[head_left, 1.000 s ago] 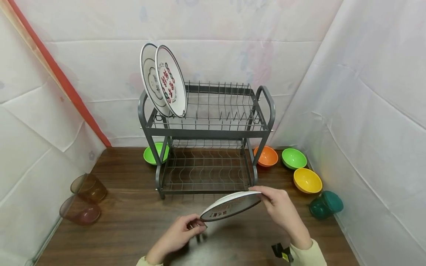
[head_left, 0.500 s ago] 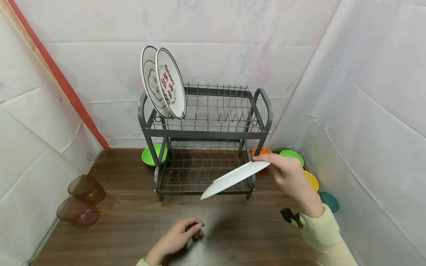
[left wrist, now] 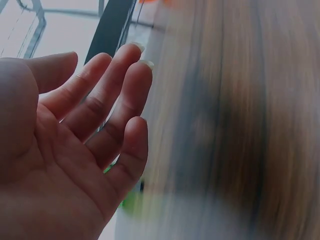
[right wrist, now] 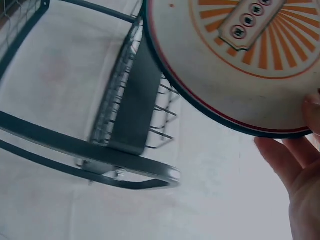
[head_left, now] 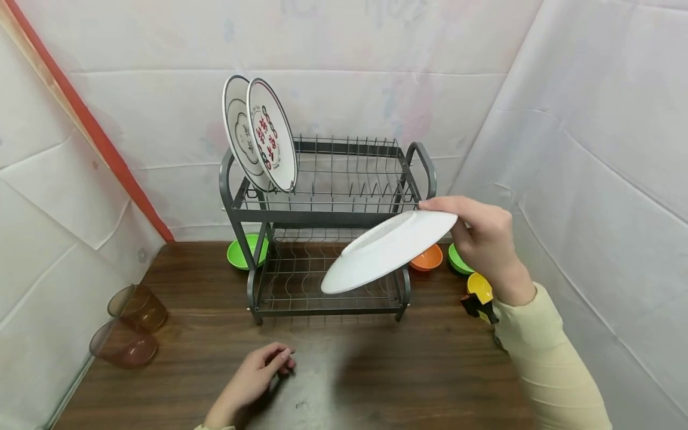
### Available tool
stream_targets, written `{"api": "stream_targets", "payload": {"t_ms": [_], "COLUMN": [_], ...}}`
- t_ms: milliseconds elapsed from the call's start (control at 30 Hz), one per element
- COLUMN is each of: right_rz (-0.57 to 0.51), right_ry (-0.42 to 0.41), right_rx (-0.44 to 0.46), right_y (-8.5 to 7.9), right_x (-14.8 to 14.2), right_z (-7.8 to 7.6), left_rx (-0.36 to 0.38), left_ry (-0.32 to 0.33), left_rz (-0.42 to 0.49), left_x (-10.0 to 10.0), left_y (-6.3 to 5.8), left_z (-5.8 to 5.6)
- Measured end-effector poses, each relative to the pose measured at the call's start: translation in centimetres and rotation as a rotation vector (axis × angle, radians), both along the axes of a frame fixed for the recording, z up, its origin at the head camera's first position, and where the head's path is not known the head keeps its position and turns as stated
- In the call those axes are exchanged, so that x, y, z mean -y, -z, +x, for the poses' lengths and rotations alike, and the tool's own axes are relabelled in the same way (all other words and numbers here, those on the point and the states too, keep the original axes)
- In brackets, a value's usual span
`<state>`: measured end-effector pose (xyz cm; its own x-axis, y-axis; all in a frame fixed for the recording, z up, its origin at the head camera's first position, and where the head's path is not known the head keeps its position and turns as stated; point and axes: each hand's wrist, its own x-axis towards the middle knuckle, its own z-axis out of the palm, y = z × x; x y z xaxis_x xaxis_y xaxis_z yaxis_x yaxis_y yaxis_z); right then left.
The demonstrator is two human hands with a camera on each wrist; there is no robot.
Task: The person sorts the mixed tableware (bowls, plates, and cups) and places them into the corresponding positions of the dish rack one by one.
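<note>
My right hand pinches a white plate by its right edge, in front of the dish rack. The plate is tilted, its pale underside toward the head camera. On its face, in the right wrist view, the plate has orange rays and a dark rim. My left hand holds nothing, low over the table, fingers loosely curled; the left wrist view shows the bare palm of this hand. Two patterned plates, a rear one and a front one, lean upright at the left end of the rack's upper tier.
Two tinted cups, one brown and one reddish, stand at the left. A green bowl sits left of the rack. At the right are orange, green and yellow bowls. White sheets enclose the table.
My right hand has lifted the plate from low over the table to the rack's upper front rail, turning its underside toward me. My left hand has let go and drawn back left.
</note>
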<state>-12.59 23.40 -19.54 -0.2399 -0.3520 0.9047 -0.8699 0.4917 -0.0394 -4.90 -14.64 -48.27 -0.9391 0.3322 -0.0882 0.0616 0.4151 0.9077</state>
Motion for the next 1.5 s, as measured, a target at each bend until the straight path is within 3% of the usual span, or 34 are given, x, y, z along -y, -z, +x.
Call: {"api": "stream_targets", "payload": {"t_ms": [167, 333, 500, 667, 833, 1067, 1233, 1500], "right_rz": [-0.117, -0.181, -0.187, -0.079, 0.024, 0.218, 0.333, 0.485], "right_ry": [-0.023, 0.025, 0.051, 0.017, 0.015, 0.031, 0.048, 0.114], "right_rx": [-0.094, -0.143, -0.202, -0.263, -0.247, -0.353, -0.435, -0.426], "right_y": [-2.6, -4.8, -6.2, -7.1, -7.6, -8.2, -8.5, -8.5], "right_x": [1.3, 2.6, 3.6, 4.6, 5.7, 8.0, 9.4, 11.0], "right_z": [-0.4, -1.3, -3.4, -6.2, -8.2, -9.8, -10.6, -12.7], "left_rx": [0.058, 0.080, 0.083, 0.064, 0.042, 0.036, 0.079, 0.104], "left_ry": [-0.104, -0.124, -0.130, -0.078, 0.017, 0.066, 0.104, 0.182], "left_rz": [-0.003, 0.015, 0.020, 0.021, 0.041, 0.074, 0.158, 0.284], "left_x": [1.5, 1.8, 1.7, 0.8, -0.7, -1.8, -2.6, -4.3], "left_y": [0.1, 0.5, 0.9, 1.2, 1.6, 1.6, 1.1, 0.7], "left_z": [0.1, 0.2, -0.1, -0.2, -0.3, -0.4, -0.2, -0.2]}}
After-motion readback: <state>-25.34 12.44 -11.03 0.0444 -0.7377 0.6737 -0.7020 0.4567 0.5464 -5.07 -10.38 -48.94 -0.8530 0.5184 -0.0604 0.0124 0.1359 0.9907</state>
